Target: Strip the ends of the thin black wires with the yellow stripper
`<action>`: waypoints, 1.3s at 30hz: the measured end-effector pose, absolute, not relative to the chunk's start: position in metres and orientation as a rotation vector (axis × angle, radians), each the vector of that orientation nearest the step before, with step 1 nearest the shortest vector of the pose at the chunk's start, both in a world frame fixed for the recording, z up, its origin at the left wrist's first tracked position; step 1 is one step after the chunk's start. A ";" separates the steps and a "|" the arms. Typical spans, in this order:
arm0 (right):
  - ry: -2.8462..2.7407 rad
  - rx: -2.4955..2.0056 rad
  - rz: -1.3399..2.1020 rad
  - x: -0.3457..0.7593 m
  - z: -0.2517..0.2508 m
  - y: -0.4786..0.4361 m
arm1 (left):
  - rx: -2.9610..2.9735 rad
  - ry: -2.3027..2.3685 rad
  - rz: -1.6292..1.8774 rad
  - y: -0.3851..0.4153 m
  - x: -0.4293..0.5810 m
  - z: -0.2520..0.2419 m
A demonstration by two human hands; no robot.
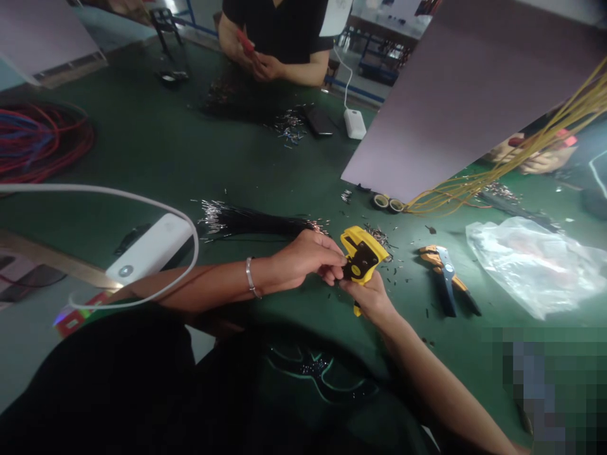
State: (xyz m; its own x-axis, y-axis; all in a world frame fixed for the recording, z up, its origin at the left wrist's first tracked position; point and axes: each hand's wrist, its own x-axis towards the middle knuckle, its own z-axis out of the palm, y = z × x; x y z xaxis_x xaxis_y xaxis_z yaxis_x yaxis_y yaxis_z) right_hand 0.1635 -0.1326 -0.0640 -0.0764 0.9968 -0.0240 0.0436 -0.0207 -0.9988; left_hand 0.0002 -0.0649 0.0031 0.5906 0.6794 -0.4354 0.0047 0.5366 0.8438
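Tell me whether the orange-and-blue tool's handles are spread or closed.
Spread: the orange-and-blue tool lies with its two handles angled apart, the green table showing between them.

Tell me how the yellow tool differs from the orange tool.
The yellow tool is gripped in the right hand; the orange tool lies on the green tabletop. The yellow tool has black parts; the orange tool has dark blue ones. Both look like hand tools.

Premises appear to be a wiring workshop: matt green worktable, coiled red-and-blue wires, bundled metal-tipped black wires, yellow-and-black hand tool, orange-and-dark-blue pliers.
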 end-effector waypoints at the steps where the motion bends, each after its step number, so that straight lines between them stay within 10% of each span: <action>1: -1.293 -1.215 1.251 0.162 -0.062 -0.132 | 0.929 0.857 0.467 -0.065 0.000 0.003; 39: -1.192 -1.298 0.935 0.135 -0.068 -0.128 | 0.965 0.813 0.507 -0.065 -0.003 -0.002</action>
